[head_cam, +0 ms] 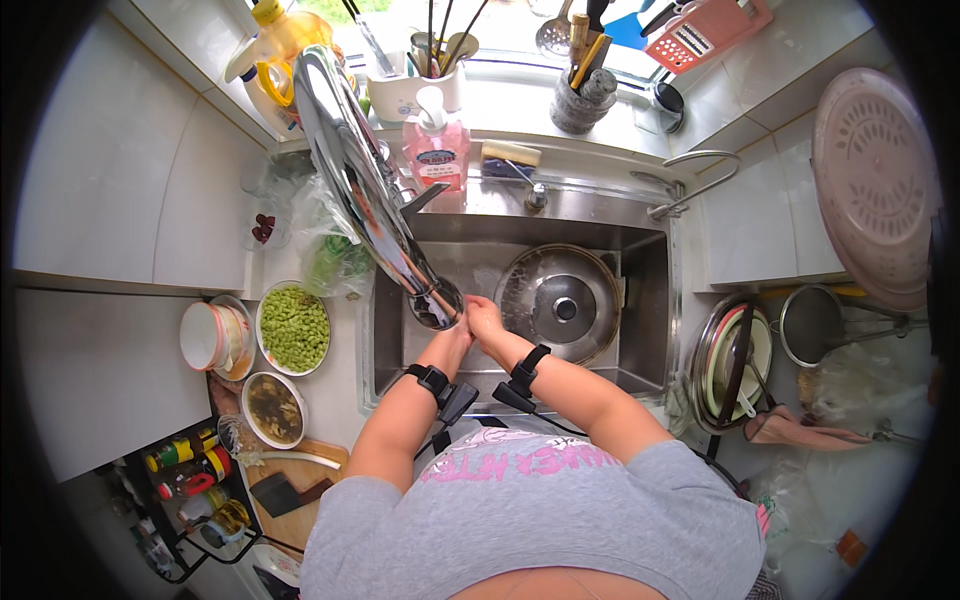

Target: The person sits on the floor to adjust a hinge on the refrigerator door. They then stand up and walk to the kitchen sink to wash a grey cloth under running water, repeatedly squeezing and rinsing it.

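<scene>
Over the steel sink (pixel 420 352), my left hand (pixel 456 339) and my right hand (pixel 486 318) are together directly beneath the head of a chrome faucet (pixel 437 304). They touch each other and look wet. The faucet head hides much of my left hand, and my right fingers curl in towards it. No object shows in either hand. To the right of my hands, a round metal pot lid (pixel 592 289) with a dark knob lies on the sink floor. Each wrist wears a black strap with a small device attached.
Left of the sink are a bowl of green beans (pixel 294 330), a bowl of soup (pixel 274 411) and a cleaver (pixel 277 493) on a wooden cutting board (pixel 289 517). Behind it stand a pink soap bottle (pixel 435 154) and a sponge (pixel 510 157). Lids (pixel 701 367) hang at right.
</scene>
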Demonstrator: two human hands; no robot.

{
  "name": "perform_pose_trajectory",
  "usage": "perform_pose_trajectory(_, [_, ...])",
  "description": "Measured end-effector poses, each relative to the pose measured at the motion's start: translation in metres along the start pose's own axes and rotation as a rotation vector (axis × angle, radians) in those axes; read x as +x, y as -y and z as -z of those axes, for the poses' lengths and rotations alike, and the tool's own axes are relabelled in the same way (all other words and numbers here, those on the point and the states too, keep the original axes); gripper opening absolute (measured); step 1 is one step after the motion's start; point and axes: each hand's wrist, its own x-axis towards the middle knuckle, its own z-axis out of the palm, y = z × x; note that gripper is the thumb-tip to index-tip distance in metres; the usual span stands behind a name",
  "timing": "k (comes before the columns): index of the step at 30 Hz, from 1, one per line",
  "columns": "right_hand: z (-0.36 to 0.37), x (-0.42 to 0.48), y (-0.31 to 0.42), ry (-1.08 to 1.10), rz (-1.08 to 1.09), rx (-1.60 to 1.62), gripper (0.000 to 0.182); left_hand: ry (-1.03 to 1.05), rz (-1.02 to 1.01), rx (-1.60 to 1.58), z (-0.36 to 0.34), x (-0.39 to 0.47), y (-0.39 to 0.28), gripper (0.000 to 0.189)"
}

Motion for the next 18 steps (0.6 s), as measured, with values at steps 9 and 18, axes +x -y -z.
perform_pose_trajectory(9, [0.025, -0.001, -0.013, -0.111, -0.12, 0.042, 0.038, -0.18, 0.277, 0.11, -0.025, -0.002, -0.004, 0.019])
perform_pose_trajectory(18, [0.018, 0.028, -0.024, 0.24, -0.407, 0.492, 0.03, 0.034, 0.077, 0.182, -0.038, -0.079, -0.036, 0.016])
